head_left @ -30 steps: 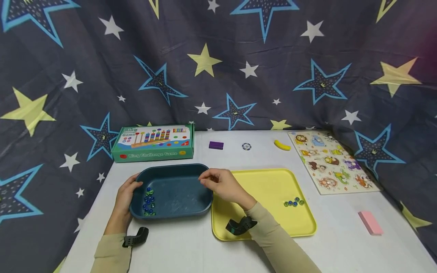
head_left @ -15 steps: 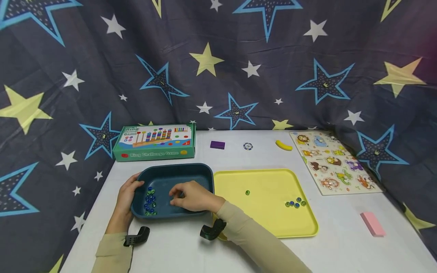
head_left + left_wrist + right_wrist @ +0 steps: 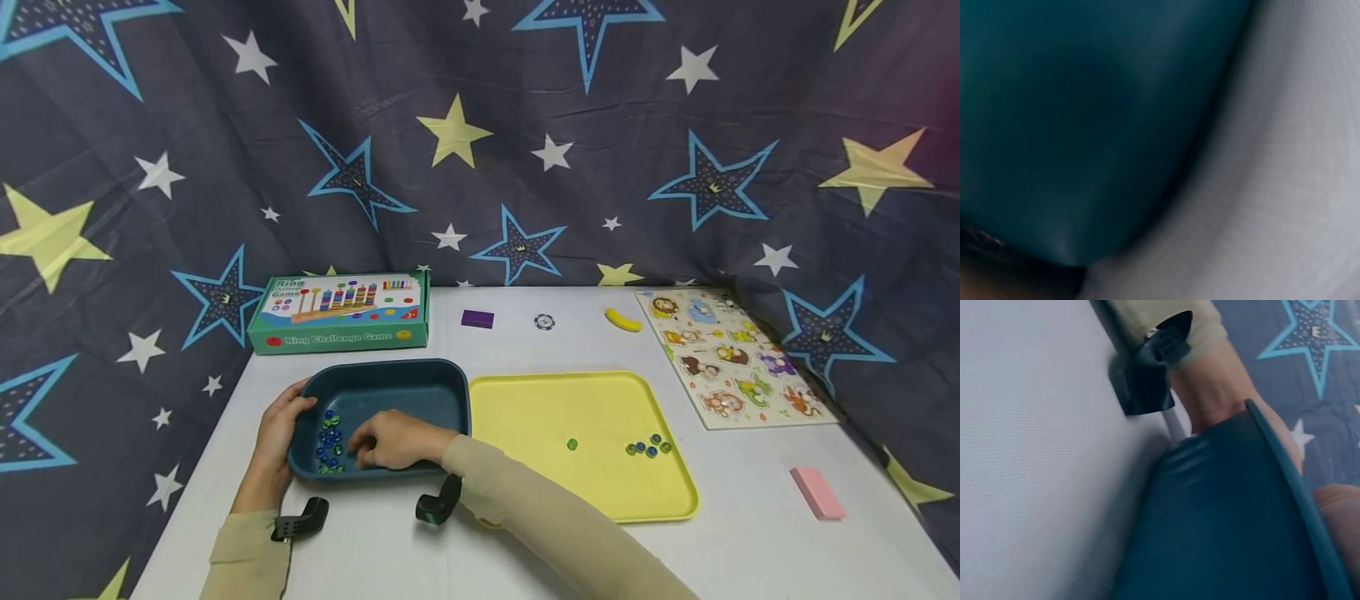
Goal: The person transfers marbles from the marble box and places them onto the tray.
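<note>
My left hand point(image 3: 279, 429) grips the left end of a dark teal basin point(image 3: 390, 371), thumb over its rim. Several blue and green glass marbles point(image 3: 328, 442) lie along the left side inside. My right hand point(image 3: 397, 440) reaches into the basin, fingers bent and just right of the marbles; whether they pinch one is hidden. A single green marble point(image 3: 572, 445) is on the yellow tray point(image 3: 585, 492), left of a small group of marbles point(image 3: 649, 447) near its right edge. In the right wrist view the basin's outer wall point(image 3: 1210, 512) blocks the fingertips.
Behind the basin lies a green ring game box point(image 3: 337, 315). Along the back are a purple block point(image 3: 477, 319), a poker chip point(image 3: 544, 322) and a toy banana point(image 3: 623, 320). An animal puzzle board point(image 3: 738, 358) and a pink block point(image 3: 817, 493) sit at right.
My right hand has moved left from the tray's near side into the basin, down beside the marbles. A green marble now on the tray has rolled right. My left hand keeps its grip.
</note>
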### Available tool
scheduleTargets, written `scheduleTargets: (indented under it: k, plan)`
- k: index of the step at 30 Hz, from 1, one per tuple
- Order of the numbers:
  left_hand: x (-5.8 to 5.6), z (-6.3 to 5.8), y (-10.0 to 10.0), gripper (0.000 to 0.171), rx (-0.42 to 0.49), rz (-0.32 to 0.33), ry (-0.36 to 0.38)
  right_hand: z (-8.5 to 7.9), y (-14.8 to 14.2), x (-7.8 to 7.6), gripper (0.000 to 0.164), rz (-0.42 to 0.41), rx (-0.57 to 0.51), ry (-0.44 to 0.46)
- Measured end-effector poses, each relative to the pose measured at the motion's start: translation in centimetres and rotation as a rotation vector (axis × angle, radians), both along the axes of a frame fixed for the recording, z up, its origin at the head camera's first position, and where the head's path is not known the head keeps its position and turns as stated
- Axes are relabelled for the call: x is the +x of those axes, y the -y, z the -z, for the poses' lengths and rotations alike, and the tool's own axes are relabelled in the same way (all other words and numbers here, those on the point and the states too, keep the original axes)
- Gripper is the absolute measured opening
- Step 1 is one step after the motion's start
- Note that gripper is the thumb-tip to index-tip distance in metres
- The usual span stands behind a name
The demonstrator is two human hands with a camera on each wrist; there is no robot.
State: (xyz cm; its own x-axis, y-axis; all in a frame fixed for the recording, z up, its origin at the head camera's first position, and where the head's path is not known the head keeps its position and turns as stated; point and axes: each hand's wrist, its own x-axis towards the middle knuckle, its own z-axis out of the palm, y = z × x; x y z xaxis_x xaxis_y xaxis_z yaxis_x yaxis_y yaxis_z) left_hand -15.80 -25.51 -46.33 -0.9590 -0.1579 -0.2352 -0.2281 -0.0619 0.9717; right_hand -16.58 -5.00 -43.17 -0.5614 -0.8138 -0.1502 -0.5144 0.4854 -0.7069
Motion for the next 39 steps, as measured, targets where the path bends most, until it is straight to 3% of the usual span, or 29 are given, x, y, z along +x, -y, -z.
scheduleTargets:
  k: [10,18,35,39]
  plan:
    - [0.0,-0.1,-0.3,0.04,-0.001,-0.036,0.017,0.3,1.2,-0.2,0.022,-0.107,0.028,0.057]
    - [0.0,-0.1,-0.3,0.039,0.0,-0.054,0.022,0.4,1.8,-0.2,0.017,-0.063,0.088,0.062]
    - [-0.2,-0.1,-0.3,0.041,-0.024,-0.049,0.003,0.2,1.2,-0.2,0.013,-0.055,0.017,0.154]
    - [-0.1,-0.1,-0.2,0.041,-0.029,-0.046,0.008,-0.3,0.4,0.0,0.014,-0.054,-0.038,0.135]
